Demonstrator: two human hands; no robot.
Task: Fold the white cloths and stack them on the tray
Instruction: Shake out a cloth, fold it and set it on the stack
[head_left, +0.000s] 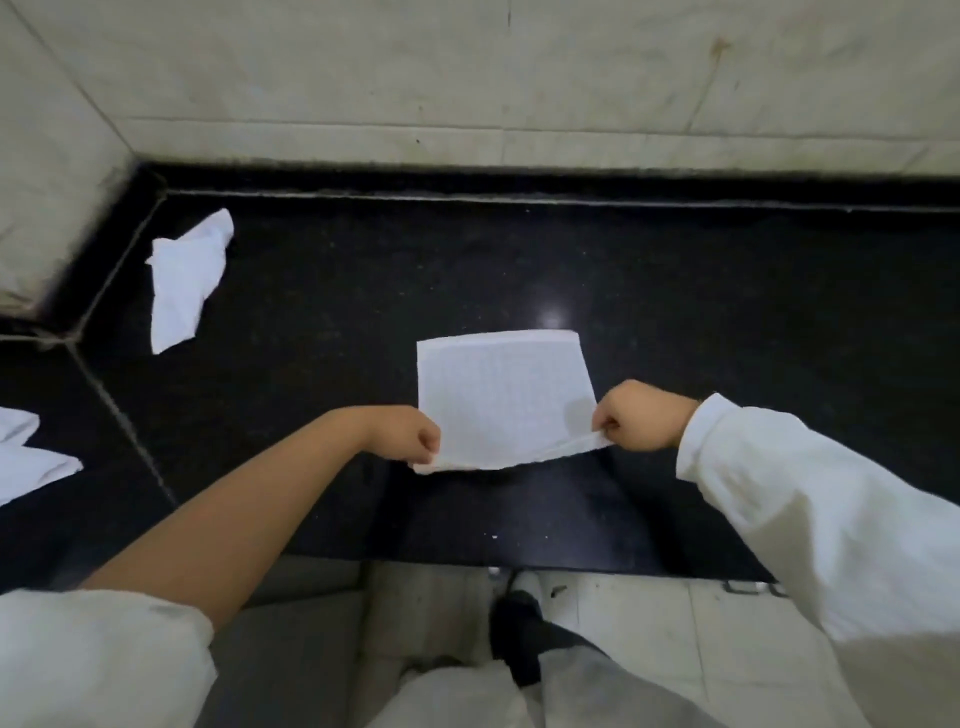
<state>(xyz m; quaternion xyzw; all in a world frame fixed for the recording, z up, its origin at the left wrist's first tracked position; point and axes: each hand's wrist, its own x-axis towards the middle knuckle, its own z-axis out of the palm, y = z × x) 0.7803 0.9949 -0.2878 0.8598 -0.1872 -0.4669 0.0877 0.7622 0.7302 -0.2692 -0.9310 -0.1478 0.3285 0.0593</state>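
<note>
A white cloth (501, 397) lies folded into a near square on the black counter (337, 312), its far edge flat and its near edge lifted slightly. My left hand (410, 434) pinches the near left corner. My right hand (641, 415) pinches the near right corner, and the near edge is stretched between the two. A crumpled white cloth (184, 283) rests at the back left of the counter. More white cloth (26, 457) shows at the left edge of the view. No tray is in view.
Pale tiled walls (467, 78) close the counter at the back and at the left corner. The counter's front edge runs just below my hands, with a light tiled floor (649, 623), my legs and a dark shoe (519, 639) beneath.
</note>
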